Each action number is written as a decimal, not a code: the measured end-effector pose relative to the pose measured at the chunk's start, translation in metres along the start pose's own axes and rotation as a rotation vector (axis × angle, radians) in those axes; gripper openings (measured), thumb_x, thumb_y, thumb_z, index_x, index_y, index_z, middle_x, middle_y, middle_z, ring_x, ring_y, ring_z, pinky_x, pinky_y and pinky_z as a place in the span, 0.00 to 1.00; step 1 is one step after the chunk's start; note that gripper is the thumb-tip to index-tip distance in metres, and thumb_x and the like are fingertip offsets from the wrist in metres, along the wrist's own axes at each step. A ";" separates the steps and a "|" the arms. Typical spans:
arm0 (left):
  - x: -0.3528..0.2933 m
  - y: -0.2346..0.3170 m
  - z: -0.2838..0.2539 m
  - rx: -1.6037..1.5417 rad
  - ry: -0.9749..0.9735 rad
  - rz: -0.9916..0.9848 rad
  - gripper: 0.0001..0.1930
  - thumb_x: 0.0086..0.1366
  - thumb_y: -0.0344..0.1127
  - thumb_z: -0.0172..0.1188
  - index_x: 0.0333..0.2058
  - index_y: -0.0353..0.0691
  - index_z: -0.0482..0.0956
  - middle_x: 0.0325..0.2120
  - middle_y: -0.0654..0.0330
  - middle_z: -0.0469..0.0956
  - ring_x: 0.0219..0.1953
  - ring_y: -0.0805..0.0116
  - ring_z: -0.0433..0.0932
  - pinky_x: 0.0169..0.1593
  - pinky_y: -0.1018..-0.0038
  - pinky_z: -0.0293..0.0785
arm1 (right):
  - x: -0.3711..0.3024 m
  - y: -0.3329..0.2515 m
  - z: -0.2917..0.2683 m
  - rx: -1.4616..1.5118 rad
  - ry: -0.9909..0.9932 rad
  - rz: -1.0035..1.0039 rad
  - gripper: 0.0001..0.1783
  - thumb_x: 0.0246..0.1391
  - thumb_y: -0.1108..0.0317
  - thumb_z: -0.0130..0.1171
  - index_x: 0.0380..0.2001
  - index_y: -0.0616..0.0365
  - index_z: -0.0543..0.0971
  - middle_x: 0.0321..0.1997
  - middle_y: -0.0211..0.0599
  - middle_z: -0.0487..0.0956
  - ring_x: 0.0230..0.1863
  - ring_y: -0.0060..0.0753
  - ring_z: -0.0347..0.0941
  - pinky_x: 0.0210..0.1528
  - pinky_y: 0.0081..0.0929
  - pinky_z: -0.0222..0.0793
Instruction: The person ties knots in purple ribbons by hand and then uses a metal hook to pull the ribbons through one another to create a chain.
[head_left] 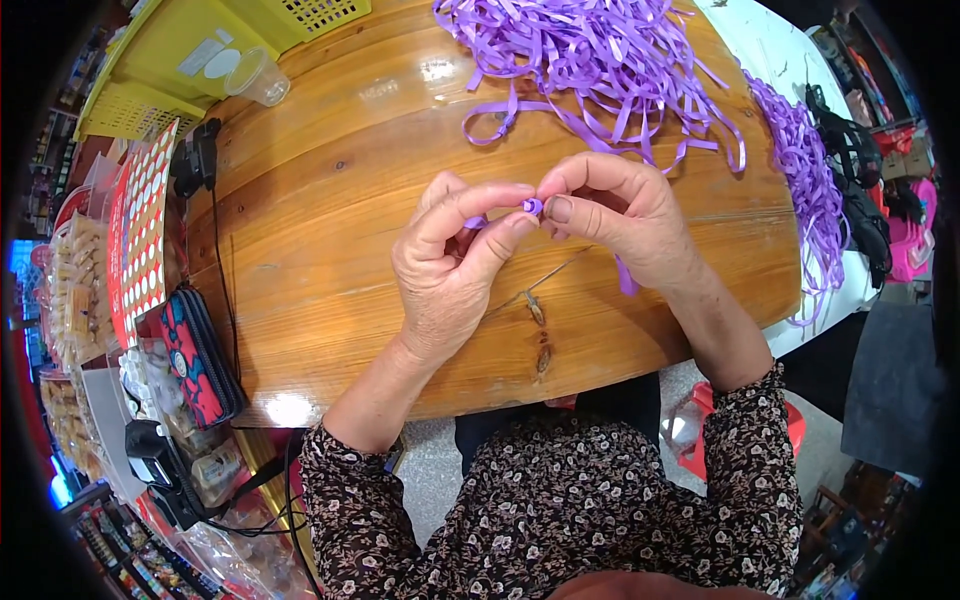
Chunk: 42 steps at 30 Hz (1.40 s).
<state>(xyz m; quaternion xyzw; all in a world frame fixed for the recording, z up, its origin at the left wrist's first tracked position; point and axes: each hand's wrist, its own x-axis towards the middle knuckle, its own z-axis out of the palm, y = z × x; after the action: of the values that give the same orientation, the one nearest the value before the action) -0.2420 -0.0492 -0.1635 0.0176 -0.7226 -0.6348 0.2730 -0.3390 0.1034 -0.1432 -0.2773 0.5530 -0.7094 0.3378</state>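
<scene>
Above the middle of the wooden table (330, 240), my two hands meet around a small knotted loop of purple ribbon (532, 206). My left hand (450, 250) pinches it between thumb and forefinger, and a short bit of ribbon shows behind those fingers. From the other side, my right hand (625, 215) is closed on the ribbon with thumb and forefinger. A loose ribbon tail hangs below the right palm. Just where the fingertips press is partly hidden. At the far side lies a large tangled heap of purple ribbons (610, 60).
More purple ribbons (800, 180) hang over a white surface at the right. A yellow plastic basket (160, 60) and a clear plastic cup (262, 80) stand at the far left. Along the left edge lie a patterned zip purse (200, 360), a black cable and a telephone (160, 470).
</scene>
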 end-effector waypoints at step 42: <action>0.041 0.066 -0.110 -0.377 0.503 0.191 0.05 0.69 0.33 0.46 0.39 0.39 0.66 0.30 0.61 0.71 0.26 0.75 0.64 0.30 0.78 0.61 | 0.013 -0.025 -0.049 -0.245 0.368 -0.281 0.09 0.56 0.71 0.55 0.39 0.62 0.78 0.34 0.30 0.79 0.36 0.17 0.74 0.38 0.14 0.70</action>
<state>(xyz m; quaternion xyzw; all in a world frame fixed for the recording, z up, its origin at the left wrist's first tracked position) -0.2099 -0.1519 -0.0816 0.0551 -0.5006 -0.7048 0.4996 -0.3892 0.1267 -0.1301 -0.2564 0.6431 -0.7154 0.0936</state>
